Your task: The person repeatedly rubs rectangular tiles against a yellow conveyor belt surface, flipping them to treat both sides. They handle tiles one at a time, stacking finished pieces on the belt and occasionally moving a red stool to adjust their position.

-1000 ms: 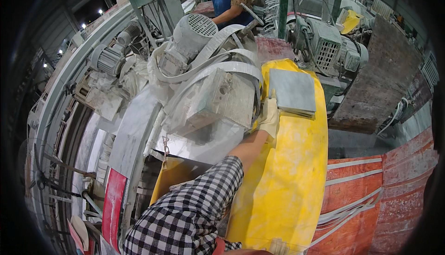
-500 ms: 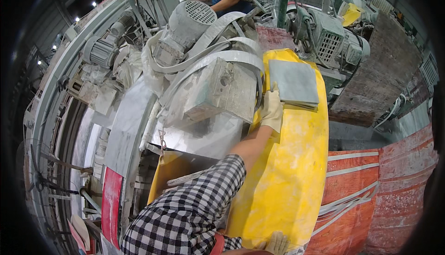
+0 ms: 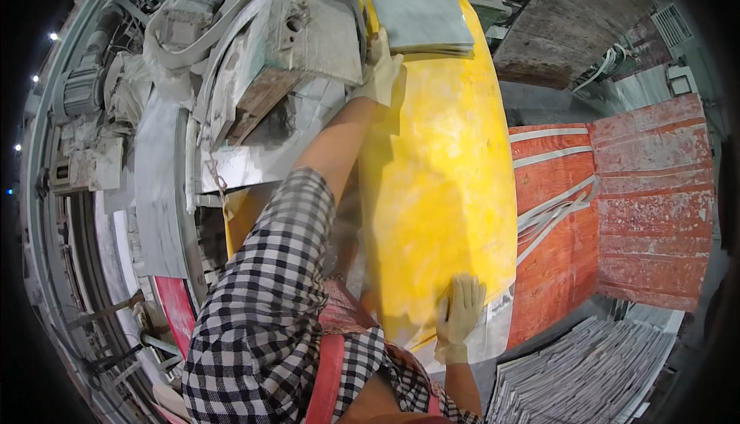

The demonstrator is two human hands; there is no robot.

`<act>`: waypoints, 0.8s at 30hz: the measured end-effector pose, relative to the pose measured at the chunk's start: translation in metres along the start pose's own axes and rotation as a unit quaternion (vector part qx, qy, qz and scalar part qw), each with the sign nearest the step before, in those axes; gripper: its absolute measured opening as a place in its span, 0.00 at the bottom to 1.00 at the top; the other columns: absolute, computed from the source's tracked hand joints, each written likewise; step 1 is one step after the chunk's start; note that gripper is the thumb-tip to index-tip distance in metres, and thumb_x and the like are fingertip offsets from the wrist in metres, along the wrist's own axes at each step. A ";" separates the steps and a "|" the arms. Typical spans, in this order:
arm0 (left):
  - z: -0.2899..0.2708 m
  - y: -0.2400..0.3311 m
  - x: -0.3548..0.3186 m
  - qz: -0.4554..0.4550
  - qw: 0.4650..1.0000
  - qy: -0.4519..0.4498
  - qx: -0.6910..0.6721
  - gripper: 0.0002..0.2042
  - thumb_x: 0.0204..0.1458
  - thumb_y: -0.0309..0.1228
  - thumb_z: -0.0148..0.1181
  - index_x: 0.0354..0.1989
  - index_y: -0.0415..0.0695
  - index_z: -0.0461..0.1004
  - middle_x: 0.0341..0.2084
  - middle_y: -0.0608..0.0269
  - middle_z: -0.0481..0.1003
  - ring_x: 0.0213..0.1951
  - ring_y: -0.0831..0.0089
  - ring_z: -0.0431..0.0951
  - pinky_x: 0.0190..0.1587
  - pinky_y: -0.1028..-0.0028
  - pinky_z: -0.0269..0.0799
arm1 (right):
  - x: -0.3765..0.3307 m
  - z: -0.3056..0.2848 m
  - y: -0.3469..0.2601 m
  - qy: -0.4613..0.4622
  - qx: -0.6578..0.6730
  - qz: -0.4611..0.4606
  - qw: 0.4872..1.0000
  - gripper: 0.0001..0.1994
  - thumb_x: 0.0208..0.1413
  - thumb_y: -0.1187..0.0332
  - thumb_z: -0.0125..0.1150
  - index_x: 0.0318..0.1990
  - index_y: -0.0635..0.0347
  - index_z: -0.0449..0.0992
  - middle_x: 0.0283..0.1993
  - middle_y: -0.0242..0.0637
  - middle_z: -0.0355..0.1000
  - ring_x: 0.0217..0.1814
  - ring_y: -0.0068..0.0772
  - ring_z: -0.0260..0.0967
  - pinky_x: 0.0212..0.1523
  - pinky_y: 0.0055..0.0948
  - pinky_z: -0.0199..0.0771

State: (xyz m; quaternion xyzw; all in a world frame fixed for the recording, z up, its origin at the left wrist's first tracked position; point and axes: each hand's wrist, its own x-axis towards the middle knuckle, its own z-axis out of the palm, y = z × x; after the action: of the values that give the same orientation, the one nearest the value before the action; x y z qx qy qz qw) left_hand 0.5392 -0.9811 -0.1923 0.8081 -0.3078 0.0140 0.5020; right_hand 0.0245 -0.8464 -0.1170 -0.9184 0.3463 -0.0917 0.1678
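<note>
A small stack of flat grey stone tiles (image 3: pixel 424 17) lies at the far end of a long yellow-covered surface (image 3: pixel 439 193). My left hand (image 3: pixel 383 69), in a pale glove, reaches to the left edge of this stack. Its fingers point away from me along that side, and its thumb is at the near left corner; whether it presses on the tiles I cannot tell. Near me, my right hand (image 3: pixel 460 312), gloved too, rests flat on the yellow cover with its fingers stretched out, holding nothing.
Left of the yellow surface stands a dusty machine housing (image 3: pixel 308 38) with a pale belt looped over it. An orange-red board (image 3: pixel 551 231) with white straps is on the right, beside a worn red panel (image 3: pixel 655 200). Many thin slabs (image 3: pixel 586 370) stand in rows at lower right.
My view has tipped down and shifted right, so the scene sits higher and further left. My right hand, barely visible before, now shows fully. The tile stack stays on the yellow cover.
</note>
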 end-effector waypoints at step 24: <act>-0.290 -0.018 -0.411 -0.081 0.976 0.014 0.203 0.17 0.53 0.31 0.65 0.52 0.43 0.79 0.46 0.49 0.80 0.51 0.51 0.79 0.55 0.60 0.74 | 0.005 0.028 0.030 0.086 0.054 -0.127 0.987 0.19 0.66 0.68 0.51 0.63 0.62 0.71 0.67 0.48 0.68 0.73 0.54 0.59 0.74 0.52 0.47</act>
State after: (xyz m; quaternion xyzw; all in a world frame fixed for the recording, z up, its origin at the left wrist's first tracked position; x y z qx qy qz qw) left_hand 0.2980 -0.5388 -0.1991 0.9149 -0.2250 0.0470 0.3317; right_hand 0.0181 -0.8637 -0.1536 -0.9333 0.2345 -0.2094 0.1737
